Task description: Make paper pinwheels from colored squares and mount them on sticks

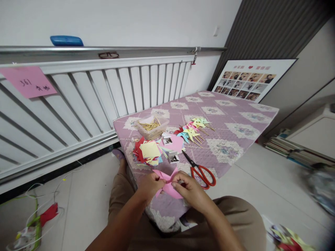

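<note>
A pink paper pinwheel (171,191) with cut, folded corners is held between my two hands above the near end of the table. My left hand (153,184) pinches its left side near the centre. With thumb and fingers closed, my right hand (184,184) grips its right side; anything small between those fingertips is hidden. Just to the right lie scissors with red handles (202,175), blades pointing away. Beyond my hands are a stack of coloured paper squares (150,150) and two small white boxes of metal pins, the nearer box (173,158) and the farther box (167,140).
A plastic tub of thin wooden sticks (151,127) stands near the radiator (146,85). Several finished pinwheels (192,130) lie on the purple patterned tablecloth (230,118). A photo board (251,80) leans behind the table. More coloured paper pieces (290,240) sit at the lower right.
</note>
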The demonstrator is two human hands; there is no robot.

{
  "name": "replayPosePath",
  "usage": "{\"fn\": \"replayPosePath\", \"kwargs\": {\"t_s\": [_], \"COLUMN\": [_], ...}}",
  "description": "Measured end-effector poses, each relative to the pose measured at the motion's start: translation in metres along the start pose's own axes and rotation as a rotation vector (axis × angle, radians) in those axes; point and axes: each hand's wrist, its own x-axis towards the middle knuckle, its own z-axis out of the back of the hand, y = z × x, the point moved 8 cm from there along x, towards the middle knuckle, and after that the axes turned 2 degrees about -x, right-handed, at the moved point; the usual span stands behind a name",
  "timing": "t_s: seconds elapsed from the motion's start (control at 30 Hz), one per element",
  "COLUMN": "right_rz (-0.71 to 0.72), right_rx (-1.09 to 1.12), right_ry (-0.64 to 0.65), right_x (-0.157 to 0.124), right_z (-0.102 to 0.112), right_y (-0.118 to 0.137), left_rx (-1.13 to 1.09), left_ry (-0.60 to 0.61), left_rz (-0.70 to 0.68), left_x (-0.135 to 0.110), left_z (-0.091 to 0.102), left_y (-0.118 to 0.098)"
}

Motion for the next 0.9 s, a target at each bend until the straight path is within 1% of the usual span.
{"fn": "replayPosePath", "kwargs": {"t_s": [0.1, 0.17, 0.37, 0.57, 0.77, 0.9], "right_rz": [-0.001, 0.003, 0.004, -0.013, -0.009, -0.054], "right_rx": [-0.057, -0.085, -0.11, -0.1, -0.101, -0.078], "right_ry": [-0.028, -0.042, -0.07, -0.06, -0.066, -0.073], "right_x": [0.002, 0.002, 0.005, 0.008, 0.011, 0.012], "right_z": [-0.003, -0.004, -0.006, -0.006, -0.006, -0.007], "right_y": [-0.002, -0.004, -0.006, -0.002, -0.005, -0.008], "left_rx": [0.131, 0.163, 0.149, 0.179, 0.2, 0.209], "left_ry": [0.044, 0.038, 0.069, 0.06, 0.075, 0.068], "left_rz": [0.018, 0.011, -0.008, -0.03, -0.043, -0.034], "left_x": [-0.002, -0.003, -0.005, -0.002, -0.003, -0.004], "left_z": [-0.006, -0.007, -0.011, -0.007, -0.008, -0.007], "left_y": [0.0, -0.003, -0.005, -0.004, -0.007, -0.008]}}
